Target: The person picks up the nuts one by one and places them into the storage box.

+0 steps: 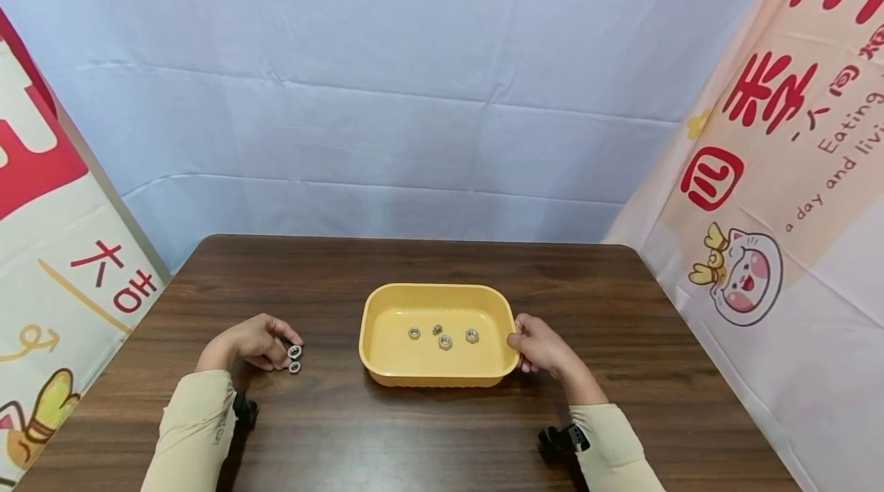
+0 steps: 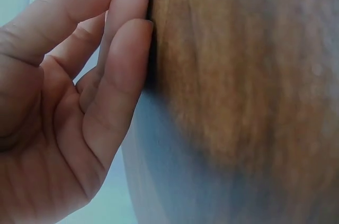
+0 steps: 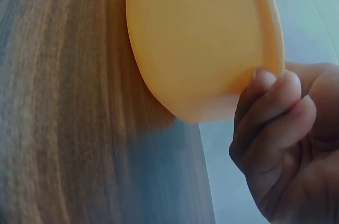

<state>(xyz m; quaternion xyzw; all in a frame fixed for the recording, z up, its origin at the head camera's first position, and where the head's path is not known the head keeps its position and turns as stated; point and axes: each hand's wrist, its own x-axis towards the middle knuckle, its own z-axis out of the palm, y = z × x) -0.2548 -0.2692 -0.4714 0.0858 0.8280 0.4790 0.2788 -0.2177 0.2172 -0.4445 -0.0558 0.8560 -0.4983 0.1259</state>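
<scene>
My left hand (image 1: 257,340) is low over the left part of the table, thumb and forefinger pinching a silver hex nut (image 1: 295,351). Just in front of it lies a second nut (image 1: 294,368). In the left wrist view the fingertips meet at the top edge, so the nut is mostly out of frame. With the thumb at the rim and fingers curled against the outer wall, my right hand (image 1: 542,345) grips the right end of a yellow plastic tray (image 1: 435,381). Several metal nuts, including a large nut (image 1: 445,342), lie spread on the tray's floor.
The dark wood-grain table (image 1: 311,446) has rounded far corners. A pale cloth (image 1: 387,131) hangs behind it, with printed banners to the left and right. Each wrist wears a black camera strap.
</scene>
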